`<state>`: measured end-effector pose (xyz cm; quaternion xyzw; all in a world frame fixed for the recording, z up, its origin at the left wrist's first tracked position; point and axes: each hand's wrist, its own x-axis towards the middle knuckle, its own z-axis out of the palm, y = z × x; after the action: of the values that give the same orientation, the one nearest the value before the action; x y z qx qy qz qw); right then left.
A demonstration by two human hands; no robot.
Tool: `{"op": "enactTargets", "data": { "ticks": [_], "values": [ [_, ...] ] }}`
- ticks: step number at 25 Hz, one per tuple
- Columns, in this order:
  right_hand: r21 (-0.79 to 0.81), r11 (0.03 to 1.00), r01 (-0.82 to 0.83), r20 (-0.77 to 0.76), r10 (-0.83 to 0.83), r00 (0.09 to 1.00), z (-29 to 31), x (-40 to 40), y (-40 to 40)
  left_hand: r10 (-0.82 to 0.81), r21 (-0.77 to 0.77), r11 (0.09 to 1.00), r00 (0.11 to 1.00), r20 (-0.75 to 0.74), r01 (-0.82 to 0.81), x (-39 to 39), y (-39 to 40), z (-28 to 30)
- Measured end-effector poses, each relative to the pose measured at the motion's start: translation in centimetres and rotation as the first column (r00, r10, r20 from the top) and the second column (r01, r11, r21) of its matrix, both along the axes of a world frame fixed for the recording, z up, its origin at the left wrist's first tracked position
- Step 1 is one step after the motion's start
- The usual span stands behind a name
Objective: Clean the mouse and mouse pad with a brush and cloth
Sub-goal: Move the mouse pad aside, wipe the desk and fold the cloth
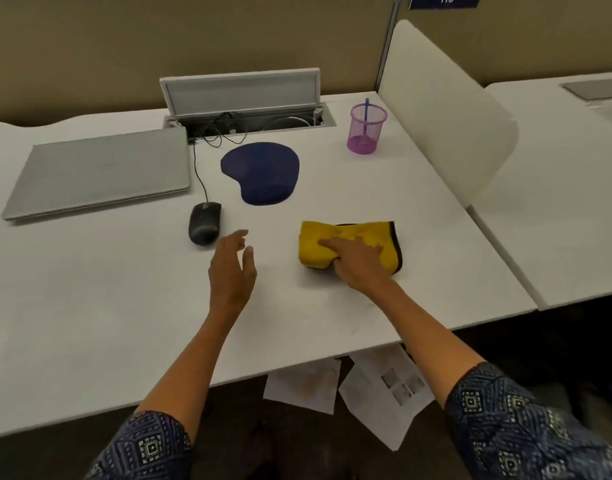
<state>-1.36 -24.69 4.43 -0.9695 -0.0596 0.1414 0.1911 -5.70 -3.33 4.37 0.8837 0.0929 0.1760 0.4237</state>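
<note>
A black wired mouse (pixel 204 223) lies on the white desk (pixel 89 306), left of a dark blue mouse pad (pixel 261 171) with a wrist rest. My left hand (pixel 232 268) hovers just right of the mouse, fingers relaxed and holding nothing. A folded yellow cloth (pixel 360 237) with a dark edge lies to the right. My right hand (pixel 354 259) rests on the cloth, its thumb tucked at the cloth's near edge. A thin blue brush (pixel 366 114) stands in a purple mesh cup (pixel 366 129) at the back right.
A closed silver laptop (pixel 100 171) lies at the left. An open cable hatch (pixel 242 98) with wires sits at the desk's back. A white divider (pixel 446 109) stands on the right. Papers (pixel 377 386) lie on the floor below the desk edge.
</note>
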Motion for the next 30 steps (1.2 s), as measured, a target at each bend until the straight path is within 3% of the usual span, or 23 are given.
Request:
{"op": "enactTargets", "data": {
  "ticks": [6, 11, 17, 21, 24, 27, 30],
  "values": [
    [-0.097, 0.919, -0.382, -0.066, 0.377, 0.924, 0.9, -0.9, 8.5, 0.094, 0.034, 0.995, 0.993, 0.066, -0.096, 1.5, 2.1, 0.6],
    [-0.068, 0.775, -0.629, -0.084, 0.624, 0.777, 1.4, -3.6, 7.0, 0.067, 0.059, 0.996, 0.997, 0.030, -0.069, 0.4, 1.1, 0.9],
    [-0.058, 0.870, -0.489, -0.141, 0.478, 0.867, 2.9, -4.8, -2.8, -0.017, 0.075, 0.997, 1.000, 0.017, 0.015, -2.5, -2.7, 0.7],
    [-0.038, 0.979, -0.199, -0.082, 0.195, 0.977, 2.9, -7.2, -7.9, -0.068, 0.091, 0.994, 0.998, 0.009, 0.067, -3.9, -5.5, 0.5],
    [-0.114, 0.993, -0.016, -0.035, 0.012, 0.999, 1.7, -10.3, -7.4, -0.108, 0.104, 0.989, 0.994, 0.008, 0.107, -4.9, -7.6, 0.3],
    [-0.102, 0.994, -0.032, -0.023, 0.030, 0.999, 0.8, -12.6, -4.9, -0.114, 0.111, 0.987, 0.993, -0.014, 0.115, -5.9, -9.2, 0.0],
    [-0.132, 0.974, -0.183, -0.074, 0.175, 0.982, 0.3, -14.3, -2.9, -0.118, 0.109, 0.987, 0.993, -0.026, 0.120, -7.0, -10.1, -0.4]
  ]
}}
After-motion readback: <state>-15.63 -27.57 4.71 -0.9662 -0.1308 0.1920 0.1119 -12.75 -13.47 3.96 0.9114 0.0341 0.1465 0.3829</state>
